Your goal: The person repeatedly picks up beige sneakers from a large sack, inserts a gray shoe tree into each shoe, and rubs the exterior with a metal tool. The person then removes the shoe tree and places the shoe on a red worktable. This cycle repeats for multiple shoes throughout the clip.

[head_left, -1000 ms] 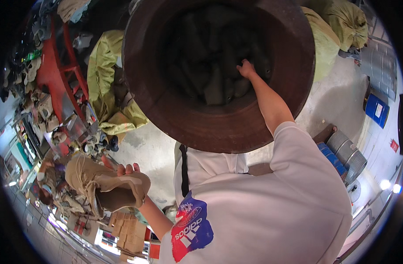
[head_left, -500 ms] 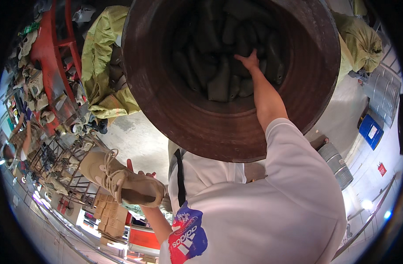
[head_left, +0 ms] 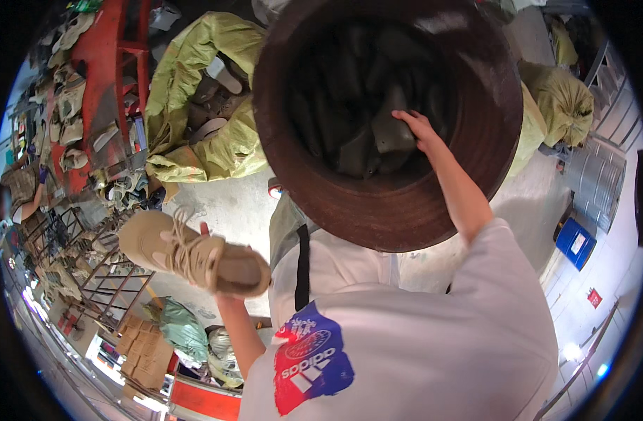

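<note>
Tan lace-up boot (head_left: 195, 254): suede-like upper, pale laces loosely crossed over the tongue, lying on its side in the air, toe toward the left, ankle opening toward the right, gripped from beneath at its collar end. Dark grey shoe form (head_left: 391, 133): smooth, rounded, standing roughly upright among similar dark pieces piled inside the deep, rust-brown round drum (head_left: 377, 217), touched at its upper right.

Rusty rough metal drum (head_left: 377, 210); matt tan suede-like boot (head_left: 195, 254).
</note>
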A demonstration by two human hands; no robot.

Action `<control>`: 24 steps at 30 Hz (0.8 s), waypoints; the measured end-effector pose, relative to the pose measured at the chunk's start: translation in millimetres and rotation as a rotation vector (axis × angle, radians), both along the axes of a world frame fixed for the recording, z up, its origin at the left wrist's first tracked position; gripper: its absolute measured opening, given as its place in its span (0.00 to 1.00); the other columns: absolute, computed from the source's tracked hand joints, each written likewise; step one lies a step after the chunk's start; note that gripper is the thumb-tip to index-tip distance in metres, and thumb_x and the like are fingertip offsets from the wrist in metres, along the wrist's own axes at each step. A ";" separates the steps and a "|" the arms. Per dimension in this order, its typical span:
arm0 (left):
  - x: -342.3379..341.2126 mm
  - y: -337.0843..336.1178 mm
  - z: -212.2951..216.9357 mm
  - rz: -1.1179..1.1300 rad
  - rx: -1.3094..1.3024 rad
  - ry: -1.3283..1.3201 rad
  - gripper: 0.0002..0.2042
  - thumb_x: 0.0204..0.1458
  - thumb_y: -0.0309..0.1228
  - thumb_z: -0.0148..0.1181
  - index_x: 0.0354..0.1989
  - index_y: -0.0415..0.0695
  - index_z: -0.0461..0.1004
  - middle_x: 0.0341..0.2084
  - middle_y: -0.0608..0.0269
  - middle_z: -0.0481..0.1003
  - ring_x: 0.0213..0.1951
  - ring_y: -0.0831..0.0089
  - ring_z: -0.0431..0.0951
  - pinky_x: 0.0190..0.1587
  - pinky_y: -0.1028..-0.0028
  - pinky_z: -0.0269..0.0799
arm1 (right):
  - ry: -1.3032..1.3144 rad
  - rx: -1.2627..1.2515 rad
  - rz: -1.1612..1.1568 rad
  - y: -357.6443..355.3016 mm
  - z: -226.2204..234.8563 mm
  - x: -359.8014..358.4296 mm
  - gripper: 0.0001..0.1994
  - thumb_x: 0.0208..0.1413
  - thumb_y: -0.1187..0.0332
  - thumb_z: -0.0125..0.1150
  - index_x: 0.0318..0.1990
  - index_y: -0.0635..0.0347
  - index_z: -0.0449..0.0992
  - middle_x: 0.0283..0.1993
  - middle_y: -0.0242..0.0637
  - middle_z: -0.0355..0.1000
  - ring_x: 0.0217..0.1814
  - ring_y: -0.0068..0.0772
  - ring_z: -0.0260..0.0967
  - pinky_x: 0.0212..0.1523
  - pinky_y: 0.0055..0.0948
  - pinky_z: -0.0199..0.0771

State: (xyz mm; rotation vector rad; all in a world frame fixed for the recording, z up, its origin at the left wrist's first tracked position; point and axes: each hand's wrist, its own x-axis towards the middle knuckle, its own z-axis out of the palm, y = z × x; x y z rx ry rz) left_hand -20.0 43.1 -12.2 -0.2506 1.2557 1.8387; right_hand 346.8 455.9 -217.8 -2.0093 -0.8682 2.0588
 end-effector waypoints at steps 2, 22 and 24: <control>-11.4 -19.8 -13.2 0.135 -0.191 -0.084 0.49 0.53 0.78 0.39 0.76 0.57 0.53 0.66 0.60 0.66 0.60 0.55 0.72 0.61 0.45 0.71 | 0.325 -0.130 0.019 -11.1 88.1 -7.4 0.41 0.59 0.49 0.66 0.73 0.60 0.57 0.64 0.50 0.70 0.59 0.46 0.75 0.59 0.41 0.78; -161.5 -32.4 106.5 -0.060 0.393 0.426 0.53 0.50 0.77 0.41 0.75 0.48 0.52 0.69 0.61 0.64 0.68 0.61 0.65 0.70 0.56 0.62 | 0.873 -0.828 0.561 -286.1 359.3 -241.5 0.33 0.63 0.45 0.50 0.47 0.80 0.71 0.31 0.61 0.73 0.24 0.53 0.76 0.24 0.39 0.81; -168.3 -76.7 78.0 -0.170 0.409 0.425 0.56 0.46 0.80 0.41 0.75 0.47 0.53 0.69 0.59 0.63 0.69 0.60 0.65 0.70 0.55 0.62 | 0.916 -0.858 0.711 -309.6 357.0 -275.5 0.30 0.63 0.47 0.52 0.50 0.75 0.72 0.37 0.58 0.73 0.26 0.48 0.75 0.25 0.41 0.82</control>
